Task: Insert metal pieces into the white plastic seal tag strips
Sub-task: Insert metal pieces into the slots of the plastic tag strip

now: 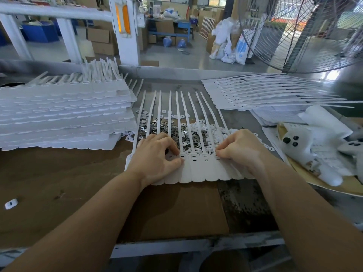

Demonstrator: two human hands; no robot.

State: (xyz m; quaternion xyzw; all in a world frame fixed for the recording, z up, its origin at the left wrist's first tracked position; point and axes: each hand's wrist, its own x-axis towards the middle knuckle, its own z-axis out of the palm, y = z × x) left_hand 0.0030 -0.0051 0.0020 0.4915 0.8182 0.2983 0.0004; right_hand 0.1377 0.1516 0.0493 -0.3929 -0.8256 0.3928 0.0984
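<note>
A: Seal tag strips, the white plastic sheet of joined tags point(198, 169), lie flat on the brown cardboard point(172, 213) right in front of you, tails fanning away over the loose pile of small shiny metal pieces point(176, 132).

B: And what are your hands doing on it?

A: Your left hand point(157, 161) rests on the left end of the sheet, fingers curled down, thumb and forefinger tips meeting at a slot in a tag head. Your right hand point(239, 150) is curled too, fingertips pinched together at a slot further right. I cannot tell whether either pinch actually has a metal piece in it; the tips hide it.

B: What could go wrong from here?

A: Mostly seating. If you press a piece in tilted, it will likely jam or sit proud of the slot. The two heads between your hands show dark open slots, so I judge they are unfilled, and working from both ends at once you could skip one.

B: Anything else?

A: The sheet only rests on the cardboard; push sideways instead of down and it may slide, dragging the tails through the pile and scattering pieces toward the white plastic caps point(208, 128) mixed in beside them. Grab a cap by mistake and it won't fit. The tall stack of white tag sheets point(64, 116) sits close to your left, so a wide elbow could nudge it
</note>
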